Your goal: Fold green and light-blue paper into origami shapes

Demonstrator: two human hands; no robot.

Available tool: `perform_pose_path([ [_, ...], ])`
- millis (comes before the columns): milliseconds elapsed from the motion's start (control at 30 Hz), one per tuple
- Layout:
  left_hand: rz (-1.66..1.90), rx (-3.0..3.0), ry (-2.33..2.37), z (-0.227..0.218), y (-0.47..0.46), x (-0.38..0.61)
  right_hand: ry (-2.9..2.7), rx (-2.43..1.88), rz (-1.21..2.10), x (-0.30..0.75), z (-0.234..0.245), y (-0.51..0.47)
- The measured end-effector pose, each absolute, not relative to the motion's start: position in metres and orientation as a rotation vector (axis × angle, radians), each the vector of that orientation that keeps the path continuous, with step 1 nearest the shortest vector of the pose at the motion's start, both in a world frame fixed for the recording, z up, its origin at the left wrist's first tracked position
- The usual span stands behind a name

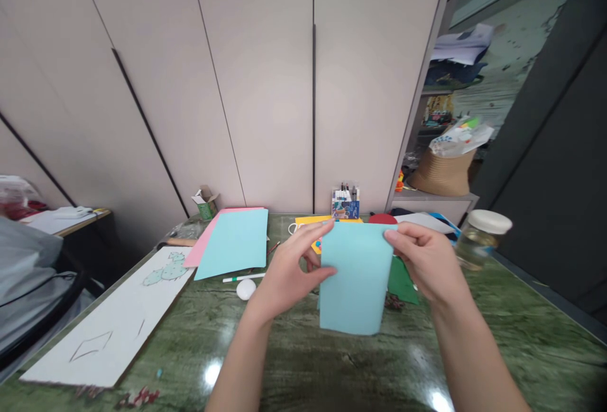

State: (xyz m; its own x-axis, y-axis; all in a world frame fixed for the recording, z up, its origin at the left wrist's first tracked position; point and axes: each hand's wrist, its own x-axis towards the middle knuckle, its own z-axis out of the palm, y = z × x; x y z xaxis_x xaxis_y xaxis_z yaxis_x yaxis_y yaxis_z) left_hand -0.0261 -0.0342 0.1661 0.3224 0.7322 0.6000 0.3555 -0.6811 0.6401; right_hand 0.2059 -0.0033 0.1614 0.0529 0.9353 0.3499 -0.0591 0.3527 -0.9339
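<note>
1. Extending from the bottom edge with bare left forearm and right forearm, nearest the camera in the head view.
2. Holding a light-blue paper upright above the dark green tabletop, just right of centre, between both hands. Cannot tell the number of layers for certain.
3. With left hand, gripping the paper's left side, laying the index finger at the top left corner and the thumb on the near face.
4. With right hand, pinching the top right corner between thumb and curled fingers.
5. See, left of the left hand, a white rounded object just beside a green-banded marker.
6. See, farther left, a second light-blue sheet overlapping a pink sheet, and near these a white board bearing a cactus drawing.
7. See, behind the held paper, a yellow sheet, a red piece and a pen box by the cabinet.
8. See, right of the right hand, a white-lidded jar.
</note>
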Motion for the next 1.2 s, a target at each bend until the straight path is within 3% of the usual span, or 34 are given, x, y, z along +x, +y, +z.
perform_pose_path([
  [433, 1.231, 2.183, 0.934, 0.167, -0.031, -0.029, -1.225, -0.877, 0.962, 0.205, 0.162, -0.003],
  [900, 1.219, 2.040, 0.890, 0.166, -0.027, -0.031, -1.360, -0.944, 0.724, 0.204, 0.156, 0.001],
  [1200, 1.232, 2.055, 0.926, 0.166, -0.026, -0.031, -1.419, -0.963, 0.818, 0.207, 0.151, 0.009],
])
